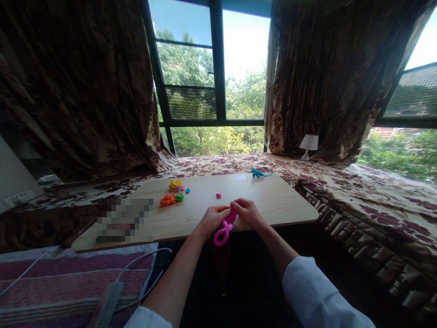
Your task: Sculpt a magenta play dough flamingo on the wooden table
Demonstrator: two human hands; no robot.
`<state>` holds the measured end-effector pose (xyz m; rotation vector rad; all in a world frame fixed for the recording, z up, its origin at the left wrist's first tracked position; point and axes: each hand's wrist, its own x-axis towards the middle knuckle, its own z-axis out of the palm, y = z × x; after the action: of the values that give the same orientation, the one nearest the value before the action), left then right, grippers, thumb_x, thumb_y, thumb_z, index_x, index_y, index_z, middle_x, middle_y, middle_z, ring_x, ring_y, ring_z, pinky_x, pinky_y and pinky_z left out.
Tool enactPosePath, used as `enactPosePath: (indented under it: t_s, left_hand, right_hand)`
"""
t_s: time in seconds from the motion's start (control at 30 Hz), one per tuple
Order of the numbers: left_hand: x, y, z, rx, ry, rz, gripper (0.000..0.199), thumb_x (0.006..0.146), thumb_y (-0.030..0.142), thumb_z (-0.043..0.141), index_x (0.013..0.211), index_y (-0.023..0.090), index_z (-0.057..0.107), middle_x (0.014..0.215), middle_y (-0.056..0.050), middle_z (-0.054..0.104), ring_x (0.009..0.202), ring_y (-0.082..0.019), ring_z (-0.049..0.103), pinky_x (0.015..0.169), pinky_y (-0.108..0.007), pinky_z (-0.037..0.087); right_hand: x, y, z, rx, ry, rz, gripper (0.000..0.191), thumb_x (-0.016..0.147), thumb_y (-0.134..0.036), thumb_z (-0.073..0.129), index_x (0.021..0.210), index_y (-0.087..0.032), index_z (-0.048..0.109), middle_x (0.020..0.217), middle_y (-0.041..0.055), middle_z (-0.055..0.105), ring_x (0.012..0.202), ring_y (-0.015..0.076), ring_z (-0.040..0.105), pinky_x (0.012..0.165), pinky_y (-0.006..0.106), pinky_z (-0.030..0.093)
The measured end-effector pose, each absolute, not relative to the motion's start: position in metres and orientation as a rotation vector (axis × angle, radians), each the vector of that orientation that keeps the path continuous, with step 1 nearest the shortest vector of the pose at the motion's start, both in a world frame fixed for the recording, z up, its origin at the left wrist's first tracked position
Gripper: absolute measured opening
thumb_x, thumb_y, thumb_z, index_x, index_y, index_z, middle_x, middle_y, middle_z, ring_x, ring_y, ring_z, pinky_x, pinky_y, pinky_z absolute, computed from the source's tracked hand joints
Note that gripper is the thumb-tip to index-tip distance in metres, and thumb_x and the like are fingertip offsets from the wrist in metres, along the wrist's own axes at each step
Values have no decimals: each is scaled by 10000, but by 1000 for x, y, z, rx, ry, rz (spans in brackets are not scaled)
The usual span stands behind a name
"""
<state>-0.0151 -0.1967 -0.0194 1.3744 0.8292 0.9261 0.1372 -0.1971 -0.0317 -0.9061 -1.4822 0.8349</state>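
Observation:
My left hand (213, 218) and my right hand (249, 213) meet over the table's near edge. Both are closed, fingertips pinching the top of a bright pink piece of modelling clay (227, 225). From the fingers a wider pink part hangs down, ending in a twisted loop below the table edge. Just beyond the hands, a small pink lump (218, 195) lies on the pale wooden table (201, 218). Farther left sit lumps of orange clay (167, 200), green clay (179, 197) and yellow clay (175, 184), with small pale pink and blue bits beside them.
A blue animal figure (259, 173) stands at the table's far right. Something pixelated (124, 220) covers the left end. A white lamp (309, 145) stands on the floral window seat. At lower left, a power strip (108, 303) with white cables lies on striped cloth.

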Motion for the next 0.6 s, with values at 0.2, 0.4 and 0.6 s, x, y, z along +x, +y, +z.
enactPosePath:
  t_s: [0.2, 0.4, 0.6]
  left_hand:
    - [-19, -196, -10, 1162, 784, 976, 362, 642, 312, 688, 931, 102, 632, 648, -42, 635, 450, -71, 516, 412, -176, 389]
    - [-20, -195, -10, 1087, 803, 1049, 283, 605, 234, 720, 836, 116, 607, 661, -33, 623, 498, -93, 558, 440, -189, 451]
    - [-22, -192, -11, 1085, 787, 1036, 262, 638, 252, 696, 834, 119, 584, 655, -30, 620, 477, -85, 545, 437, -185, 443]
  right_hand:
    - [137, -197, -30, -983, -1452, 867, 369, 771, -485, 471, 687, -144, 587, 581, 3, 557, 535, 105, 488, 502, 215, 388]
    - [135, -195, -33, -1013, -1466, 843, 361, 753, -485, 499, 639, -151, 570, 548, -13, 535, 497, 94, 461, 482, 212, 370]
    - [134, -198, -27, -1015, -1522, 878, 403, 745, -512, 499, 584, -148, 561, 533, -10, 535, 502, 95, 469, 488, 213, 364]
